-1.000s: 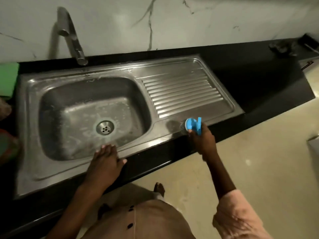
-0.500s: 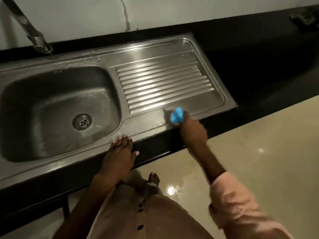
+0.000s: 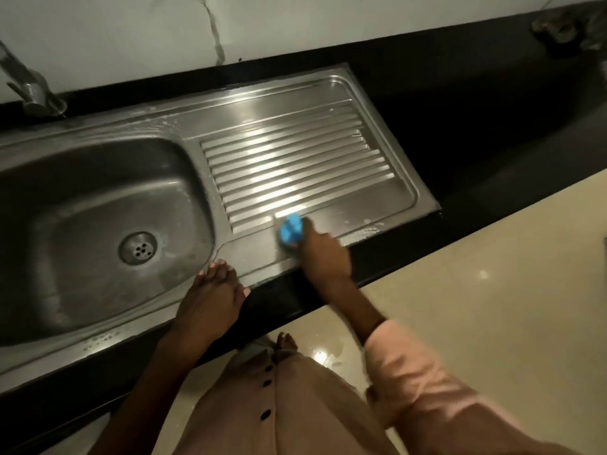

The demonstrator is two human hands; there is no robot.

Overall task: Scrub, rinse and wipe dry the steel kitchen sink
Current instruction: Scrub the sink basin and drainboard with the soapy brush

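1. Head view, centre of the frame: a person's right hand (image 3: 323, 254) grips a blue scrubber (image 3: 291, 232) and presses it onto the steel sink (image 3: 295, 103) at the lower edge of the ribbed drainboard (image 3: 295, 169); the fingers curl round the tool from the right, the knuckles face the camera, and the forearm runs down to the lower right into a pink sleeve (image 3: 417, 382).
2. Head view, lower centre: the left hand (image 3: 210, 307) lies flat on the sink's front rim, fingers straight and close together, tips pointing toward the basin (image 3: 98, 224); it holds nothing; the bare forearm slants down to the lower left.
3. Head view, left half: the basin fills the left of the frame, its round drain (image 3: 138, 248) near the middle of its floor; soapy streaks and droplets show on the basin walls and along the front rim.
4. Head view, upper left: the base of a steel tap (image 3: 31, 93) stands behind the basin, against a white veined wall (image 3: 295, 24).
5. Head view, right and bottom: a black countertop (image 3: 476, 133) surrounds the sink; pale glossy floor (image 3: 492, 290) fills the lower right; a buttoned beige garment (image 3: 295, 405) and a bare foot (image 3: 286, 342) sit at the bottom centre.
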